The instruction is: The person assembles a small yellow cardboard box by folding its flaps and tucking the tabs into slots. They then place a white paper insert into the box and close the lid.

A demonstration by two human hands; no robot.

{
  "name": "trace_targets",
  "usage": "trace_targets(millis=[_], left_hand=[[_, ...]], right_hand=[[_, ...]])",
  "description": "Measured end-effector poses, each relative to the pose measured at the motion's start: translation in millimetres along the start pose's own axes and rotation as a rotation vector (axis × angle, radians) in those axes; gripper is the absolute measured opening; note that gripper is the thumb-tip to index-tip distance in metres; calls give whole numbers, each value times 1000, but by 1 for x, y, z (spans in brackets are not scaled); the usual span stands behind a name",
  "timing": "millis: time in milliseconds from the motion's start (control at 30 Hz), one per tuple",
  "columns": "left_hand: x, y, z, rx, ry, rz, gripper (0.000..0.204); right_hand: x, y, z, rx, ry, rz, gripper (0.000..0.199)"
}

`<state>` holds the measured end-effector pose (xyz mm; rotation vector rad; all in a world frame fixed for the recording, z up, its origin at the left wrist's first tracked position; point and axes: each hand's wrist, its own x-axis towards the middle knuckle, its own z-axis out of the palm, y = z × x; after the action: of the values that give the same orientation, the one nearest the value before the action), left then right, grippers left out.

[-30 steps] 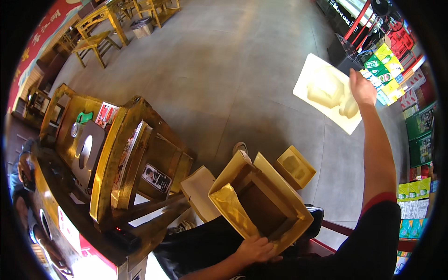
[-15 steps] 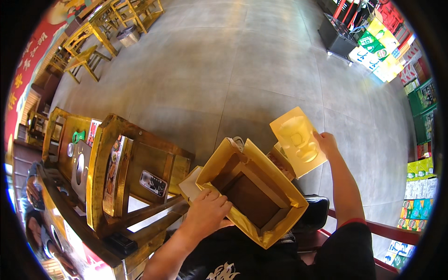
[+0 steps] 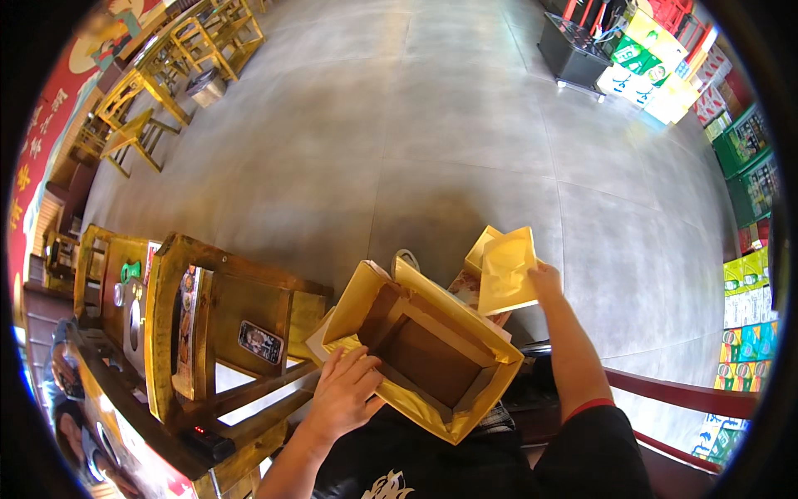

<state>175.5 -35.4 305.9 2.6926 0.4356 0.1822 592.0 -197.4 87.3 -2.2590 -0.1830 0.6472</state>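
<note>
An open gold cardboard box [image 3: 490, 384] with a brown inside sits tilted against my lap. My left hand [image 3: 345, 384] grips its left rim, fingers bent over the crumpled gold lining. Out to the right, my right hand [image 3: 546, 284] pinches the edge of a pale yellow moulded insert [image 3: 509, 270] with hollows pressed into it. Partly behind that insert stands a second box [image 3: 465, 287], with a patterned side and a yellow top part; much of it is hidden.
A wooden chair [image 3: 233, 283] at the left bears a phone [image 3: 261, 342] on its seat. Beside it is a table [image 3: 104, 399] with dark edges. A dark red rail [image 3: 682, 392] runs at the right. Stacked drink cartons [image 3: 744, 345] line the far right; a black bin [image 3: 573, 50] stands farther off.
My right hand has brought the insert down and inward, over the second box. The left hand stays on the gold box's rim, its fingers slightly more spread. The whole view has shifted a little.
</note>
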Motion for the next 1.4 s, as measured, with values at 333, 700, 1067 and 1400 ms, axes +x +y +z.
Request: trace_targets(millis=[333,700,1067,1400], left_hand=[[-7,46,31,-469,388,-599,76],[-38,44,60,-1758,270,-1068,70],[-43,47,76,-2063,108,-1103,81],[-46,51,75,-2051,194,-1086,73]], right_hand=[[-16,-36,31,523,-166,60,27],[25,-135,-36,725,74,33,45],[-54,-108,-10,-249,286,-1130,28],[-75,-84,0,-425,180,-1255,18]])
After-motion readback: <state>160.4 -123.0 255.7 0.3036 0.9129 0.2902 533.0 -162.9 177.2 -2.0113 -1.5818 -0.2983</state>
